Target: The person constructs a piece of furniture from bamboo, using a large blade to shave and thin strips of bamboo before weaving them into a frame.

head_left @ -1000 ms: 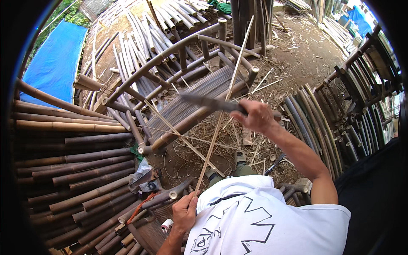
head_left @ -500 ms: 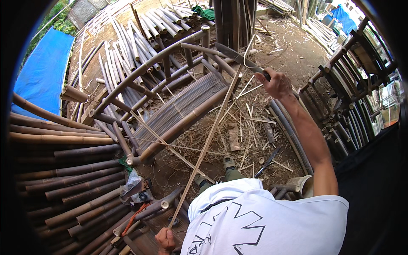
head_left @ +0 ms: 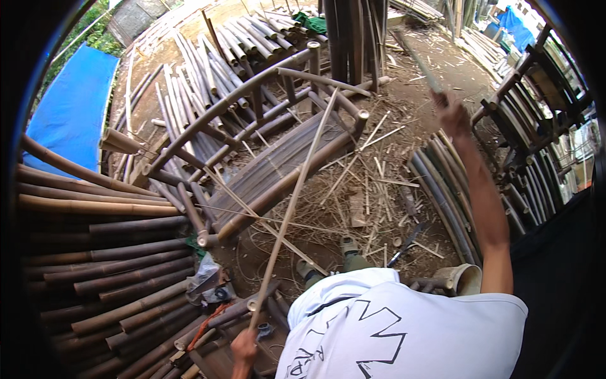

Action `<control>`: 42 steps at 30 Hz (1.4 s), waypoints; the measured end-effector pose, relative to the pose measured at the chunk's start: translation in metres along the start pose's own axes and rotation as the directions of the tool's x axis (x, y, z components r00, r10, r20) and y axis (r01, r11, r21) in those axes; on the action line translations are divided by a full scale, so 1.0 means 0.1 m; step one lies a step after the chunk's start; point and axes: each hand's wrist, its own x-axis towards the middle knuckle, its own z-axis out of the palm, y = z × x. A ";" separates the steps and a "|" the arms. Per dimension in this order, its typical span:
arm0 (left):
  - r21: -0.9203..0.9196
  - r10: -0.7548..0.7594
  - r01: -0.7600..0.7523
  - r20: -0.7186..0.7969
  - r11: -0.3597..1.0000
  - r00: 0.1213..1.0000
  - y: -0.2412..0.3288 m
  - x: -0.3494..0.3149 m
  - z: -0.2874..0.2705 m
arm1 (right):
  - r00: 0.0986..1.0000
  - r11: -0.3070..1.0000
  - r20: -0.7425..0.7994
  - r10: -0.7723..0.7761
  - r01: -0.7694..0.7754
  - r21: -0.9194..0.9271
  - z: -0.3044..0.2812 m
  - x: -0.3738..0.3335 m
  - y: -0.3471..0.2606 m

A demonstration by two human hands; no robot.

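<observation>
My left hand (head_left: 243, 346), low in the picture, is closed round the near end of a long, thin bamboo strip (head_left: 291, 208). The strip slants up and away, its far end passing in front of a bamboo bench (head_left: 278, 165). Out to the upper right, my right hand (head_left: 452, 115) grips a long-bladed knife (head_left: 418, 58). Motion smears the hand and the blade, which points away and to the left. The knife is apart from the strip. Another pale strip (head_left: 271, 232) lies crosswise behind the one I hold.
Split slivers (head_left: 369, 202) litter the ground by my feet. Dark bamboo poles (head_left: 132, 271) are stacked at left, and more poles (head_left: 435, 196) lie at right. A second blade (head_left: 405, 243) lies on the ground near a bucket (head_left: 468, 278). Bamboo furniture (head_left: 543, 82) stands far right.
My right hand has swung the knife away to the right, off the strip's far end. The thin curl of bamboo at the blade no longer shows there. My left hand still holds the strip.
</observation>
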 end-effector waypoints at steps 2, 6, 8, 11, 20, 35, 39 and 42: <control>-0.343 -0.321 0.378 0.214 0.860 0.923 0.58 0.85 0.25 | 0.971 0.892 -0.063 -0.231 0.237 0.385 0.28 -0.59 -0.73; -0.746 -0.239 0.408 0.331 0.526 0.913 1.69 2.27 0.52 | 0.907 0.812 0.134 -0.399 0.281 0.511 0.49 -1.69 -1.59; -0.783 -0.206 0.416 0.362 0.463 0.909 1.94 2.54 0.50 | 0.843 0.713 0.004 -0.537 0.452 0.537 0.51 -2.01 -1.80; -0.809 -0.194 0.399 0.349 0.432 0.917 2.09 2.63 0.48 | 0.785 0.645 -0.091 -0.613 0.563 0.517 0.41 -2.09 -1.90; -0.721 -0.172 0.345 0.305 0.601 0.937 1.86 1.61 0.40 | 0.963 0.906 0.114 -0.244 0.184 0.381 0.42 -1.26 -1.18; -0.668 -0.134 0.279 0.261 0.689 0.956 1.52 1.14 0.24 | 0.950 0.915 0.156 -0.271 0.204 0.347 0.62 -1.07 -0.99; -0.653 -0.121 0.197 0.159 0.732 0.980 1.25 0.79 0.17 | 0.957 0.933 0.045 -0.288 0.269 0.240 0.48 -0.75 -0.77; -0.595 -0.191 0.228 0.125 0.771 0.973 0.85 0.41 0.07 | 0.972 0.965 0.197 -0.126 0.073 0.253 0.31 -0.38 -0.37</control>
